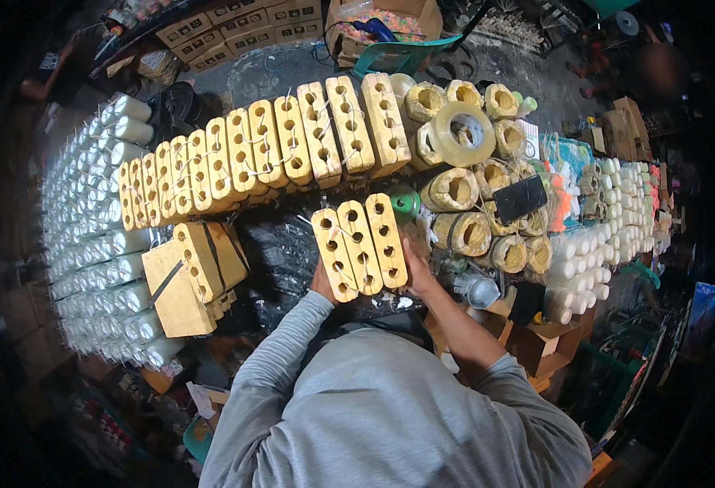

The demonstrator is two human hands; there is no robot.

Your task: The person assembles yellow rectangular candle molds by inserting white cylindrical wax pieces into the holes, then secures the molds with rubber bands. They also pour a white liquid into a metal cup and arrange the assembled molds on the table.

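Three yellow mould blocks (360, 244), each pierced by a row of round holes, are clasped side by side in front of me. My left hand (322, 282) grips the group's left side, while my right hand (417, 262) presses on its right side; most of the fingers are hidden behind the blocks. White string shows at some of the holes. Beyond them, a long curved row of similar yellow moulds (238, 150) stands on the dark-covered table (280, 268). To the left lie strapped yellow blocks (180, 289), one with holes facing up.
Stacked white candles (97, 268) with wicks fill the left end. Round yellowish moulds (453, 191) stand at right, with a clear tape roll (461, 135) and a black phone (520, 199) on top. A metal cup (479, 290) sits near my right forearm; more white candles (577, 272) lie beyond.
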